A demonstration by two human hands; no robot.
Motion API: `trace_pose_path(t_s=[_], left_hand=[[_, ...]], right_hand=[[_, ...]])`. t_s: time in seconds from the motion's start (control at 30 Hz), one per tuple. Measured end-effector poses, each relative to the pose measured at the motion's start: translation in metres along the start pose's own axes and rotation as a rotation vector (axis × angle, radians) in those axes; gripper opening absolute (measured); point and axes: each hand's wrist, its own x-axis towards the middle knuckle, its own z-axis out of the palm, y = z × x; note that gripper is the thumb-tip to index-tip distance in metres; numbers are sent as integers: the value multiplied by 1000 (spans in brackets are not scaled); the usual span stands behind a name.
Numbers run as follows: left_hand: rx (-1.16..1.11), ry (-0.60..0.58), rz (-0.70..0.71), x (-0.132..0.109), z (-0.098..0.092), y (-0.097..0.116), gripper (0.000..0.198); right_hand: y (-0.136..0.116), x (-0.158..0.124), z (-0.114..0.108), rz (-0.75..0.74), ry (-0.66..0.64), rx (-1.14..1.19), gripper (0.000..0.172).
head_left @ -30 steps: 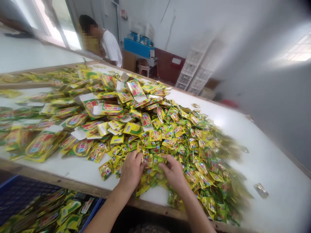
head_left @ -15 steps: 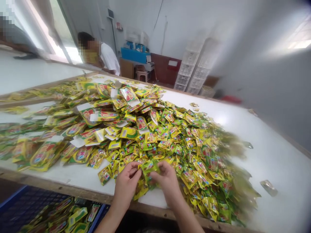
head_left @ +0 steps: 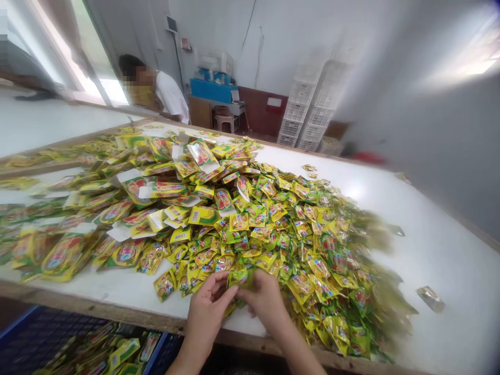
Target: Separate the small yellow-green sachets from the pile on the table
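Observation:
Near the table's front edge, my left hand (head_left: pixel 209 302) and my right hand (head_left: pixel 265 298) are closed on a small green-and-yellow sachet (head_left: pixel 239 277) between them. The fingers of both hands pinch it, and my right fingers partly cover it. Just beyond my hands spreads a big heap of similar shiny sachets (head_left: pixel 273 213), running off to the right. On the left of the heap lie many flat yellow-and-green cardboard boxes (head_left: pixel 205 215), several with white flaps standing open.
Below the table edge (head_left: pixel 97 311) at lower left stands a blue crate (head_left: pixel 35 333) holding filled boxes (head_left: pixel 125 351). A stray sachet (head_left: pixel 430 299) lies on the white tabletop (head_left: pixel 449 239) at right. Across the table a person in white (head_left: pixel 170 96) bends down. White crates (head_left: pixel 297 112) are stacked behind.
The sachet has gone from held upright and largely visible to lower and more covered, as my right hand has turned inward over it. The view has shifted slightly.

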Motion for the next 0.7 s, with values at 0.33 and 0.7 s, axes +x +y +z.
trace_pose_path(t_s=[0.33,0.7], left_hand=[[671,-229,467,31,-34,14,24],[1435,30,835,146,-46,94,64]], right_hand=[[-12,-21,-30,-531,-201,-584,29],[49,-46,-15,-378,-292,-777,43]])
